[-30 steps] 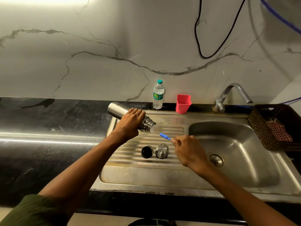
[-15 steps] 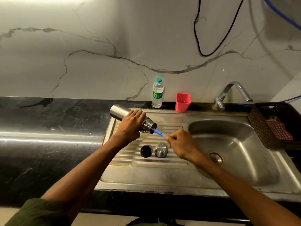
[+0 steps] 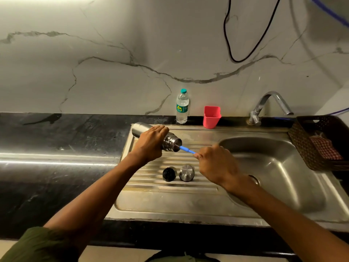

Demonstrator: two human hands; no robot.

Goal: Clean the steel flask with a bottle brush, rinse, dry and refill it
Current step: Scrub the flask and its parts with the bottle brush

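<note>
My left hand [image 3: 151, 142] grips the steel flask [image 3: 140, 129] around its middle and holds it nearly level above the drainboard, mouth pointing right. The blue handle of the bottle brush [image 3: 187, 149] sticks out of the flask's mouth, its bristle end hidden inside. My right hand [image 3: 215, 163] holds the handle's near end. On the ribbed drainboard below lie the black inner stopper [image 3: 168, 174] and the steel cup lid [image 3: 186, 173], side by side.
A steel sink [image 3: 273, 178] with its basin lies to the right, the tap [image 3: 272, 104] behind it. A plastic water bottle [image 3: 182, 106] and a pink cup [image 3: 211, 117] stand at the back ledge. A dark woven basket [image 3: 306, 146] holding a checked cloth sits far right. Black counter [image 3: 56, 148] extends left.
My right hand pushed the brush deeper into the flask half a second ago, then drew it back out a little. The flask stays in my left hand's grip.
</note>
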